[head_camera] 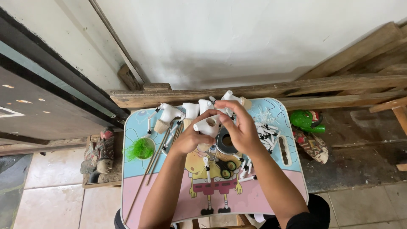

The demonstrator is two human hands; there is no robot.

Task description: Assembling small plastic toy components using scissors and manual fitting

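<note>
Both of my hands meet above the middle of a small cartoon-printed table point(135, 182). My left hand point(190, 138) grips a white carved puppet piece point(208, 125) from the left. My right hand point(240, 127) pinches the same piece from the right with its fingertips. Under my hands lie a dark roll of tape point(224, 145) and black-handled scissors point(224, 168). More white carved pieces point(190, 109) stand in a row along the table's far edge.
A tuft of green fibre in a small bowl point(140, 148) and thin wooden sticks point(154, 159) lie at the table's left. Small white-and-black parts point(267, 133) pile at the right. Painted puppet figures lie on the floor at left point(99, 154) and right point(311, 133). Wooden planks point(296, 85) lean behind.
</note>
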